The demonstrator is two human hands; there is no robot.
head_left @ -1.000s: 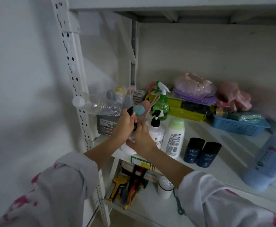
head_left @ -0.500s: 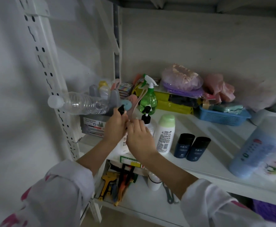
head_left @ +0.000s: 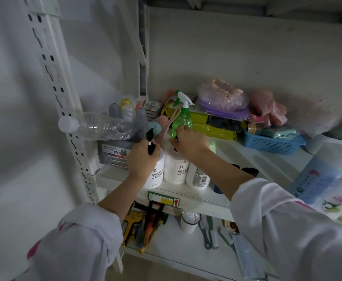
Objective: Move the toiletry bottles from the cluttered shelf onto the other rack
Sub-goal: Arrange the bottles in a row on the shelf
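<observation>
Two white pump lotion bottles stand side by side at the front left of the shelf (head_left: pixel 186 194). My left hand (head_left: pixel 142 161) grips the black pump neck of the left lotion bottle (head_left: pixel 155 175). Over the top of the right lotion bottle (head_left: pixel 174 170) my right hand (head_left: pixel 189 141) curls its fingers, hiding the pump. Next to these stands a white bottle with a pale green cap (head_left: pixel 199 176). A green spray bottle (head_left: pixel 182 122) is just behind my right hand. Two black jars (head_left: pixel 249 171) are partly hidden by my right forearm.
A clear water bottle (head_left: pixel 97 126) lies across a grey box (head_left: pixel 113 154) by the white upright post (head_left: pixel 64 94). A blue basket (head_left: pixel 273 144) and bags fill the back. A large blue bottle (head_left: pixel 324 175) stands at right. Tools (head_left: pixel 145 226) lie on the lower shelf.
My right hand left the first bottle's pump and moved right onto the second lotion bottle. My left hand keeps hold of the first pump. The view has come closer.
</observation>
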